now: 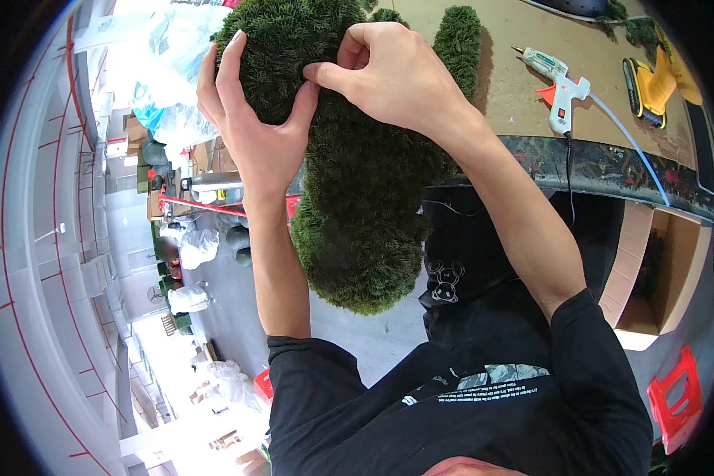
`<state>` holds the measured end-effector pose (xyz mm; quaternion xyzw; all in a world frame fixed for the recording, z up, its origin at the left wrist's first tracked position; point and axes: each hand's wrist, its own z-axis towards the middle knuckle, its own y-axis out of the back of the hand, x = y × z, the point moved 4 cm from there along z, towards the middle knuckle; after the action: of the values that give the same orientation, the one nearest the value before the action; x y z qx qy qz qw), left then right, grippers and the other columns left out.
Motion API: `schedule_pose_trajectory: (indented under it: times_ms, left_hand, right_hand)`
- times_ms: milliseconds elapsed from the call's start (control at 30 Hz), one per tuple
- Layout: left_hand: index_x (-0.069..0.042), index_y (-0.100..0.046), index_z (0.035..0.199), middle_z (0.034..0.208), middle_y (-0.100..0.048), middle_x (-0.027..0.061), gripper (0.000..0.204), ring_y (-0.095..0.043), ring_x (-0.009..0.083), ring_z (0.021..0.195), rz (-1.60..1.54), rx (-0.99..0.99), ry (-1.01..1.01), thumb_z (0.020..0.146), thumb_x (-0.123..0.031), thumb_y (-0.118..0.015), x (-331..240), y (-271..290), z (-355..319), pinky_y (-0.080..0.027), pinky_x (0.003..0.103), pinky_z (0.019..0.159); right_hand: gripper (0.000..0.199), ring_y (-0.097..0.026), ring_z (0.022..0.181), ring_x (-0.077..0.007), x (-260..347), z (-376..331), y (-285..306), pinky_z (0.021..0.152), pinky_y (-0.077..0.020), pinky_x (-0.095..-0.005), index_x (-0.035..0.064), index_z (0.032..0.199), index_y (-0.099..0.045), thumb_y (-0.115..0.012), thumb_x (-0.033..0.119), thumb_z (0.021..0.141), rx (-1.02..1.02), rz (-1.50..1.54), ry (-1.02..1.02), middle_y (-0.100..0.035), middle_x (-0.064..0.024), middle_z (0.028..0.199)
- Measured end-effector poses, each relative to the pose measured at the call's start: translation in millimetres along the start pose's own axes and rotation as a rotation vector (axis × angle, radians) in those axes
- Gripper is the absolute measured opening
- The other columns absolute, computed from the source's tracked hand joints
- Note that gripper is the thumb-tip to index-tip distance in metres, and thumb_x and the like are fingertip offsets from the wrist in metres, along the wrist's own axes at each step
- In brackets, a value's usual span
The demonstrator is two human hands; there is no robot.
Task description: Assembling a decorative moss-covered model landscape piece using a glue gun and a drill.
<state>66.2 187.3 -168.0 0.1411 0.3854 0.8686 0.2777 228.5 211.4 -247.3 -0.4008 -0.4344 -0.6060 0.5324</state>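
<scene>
A bulky figure covered in green artificial grass [365, 182] fills the middle of the view, its rounded upper part over the worktable and its lower end hanging past the table's near edge. My left hand [266, 147] cups the left side of that rounded part, fingers curled over the far side and thumb on the front. With thumb and forefinger bent together, my right hand [401, 79] presses at the grass surface near my left thumb. A small dark spot shows at the right thumb tip; what it is, I cannot make out. Right of the figure lies a separate green grass-covered strip [458, 51].
A white glue gun [563, 103] with a blue glue stick lies on the worktable [523, 95]. Beyond it rests a yellow and black power tool [650, 89]. An open cardboard box [682, 270] and a red plastic stool [676, 401] stand lower right. Plastic bags [174, 63] are at left.
</scene>
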Motion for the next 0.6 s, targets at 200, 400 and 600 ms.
schedule_pose_trajectory:
  times_ms: [200,400,600]
  left_hand:
    - [-0.014,-0.05,0.15,0.153,-0.037,0.0207,0.086,-0.037,0.0413,0.141,0.0,0.011,-0.025,0.075,-0.019,-0.092,-1.5,-0.9,0.5,-0.036,0.052,0.113]
    - [-0.014,-0.049,0.15,0.153,-0.037,0.0206,0.085,-0.037,0.041,0.141,0.006,0.013,-0.017,0.077,-0.022,-0.092,-0.2,-0.7,-0.7,-0.036,0.052,0.113]
    - [-0.011,-0.051,0.148,0.151,-0.04,0.0209,0.076,-0.038,0.0399,0.14,-0.019,-0.063,0.02,0.082,-0.023,-0.087,1.8,-6.2,-0.4,-0.036,0.052,0.113]
  right_hand:
    - [0.035,-0.075,0.076,-0.0318,-8.9,2.3,0.4,0.074,-0.059,-0.0405,0.0019,0.083,-0.076,-0.078,0.037,0.08,-0.021,0.036,0.0,-0.073,-0.0172,0.074]
    - [0.033,-0.075,0.075,-0.0302,-7.9,-0.8,1.3,0.072,-0.0589,-0.0394,0.0018,0.083,-0.075,-0.08,0.034,0.08,-0.024,0.036,-0.003,-0.073,-0.0168,0.074]
    - [0.033,-0.069,0.07,-0.0225,-9.2,-5.2,-0.4,0.067,-0.0547,-0.036,-0.0002,0.082,-0.073,-0.081,0.032,0.083,-0.069,0.041,0.056,-0.069,-0.012,0.072]
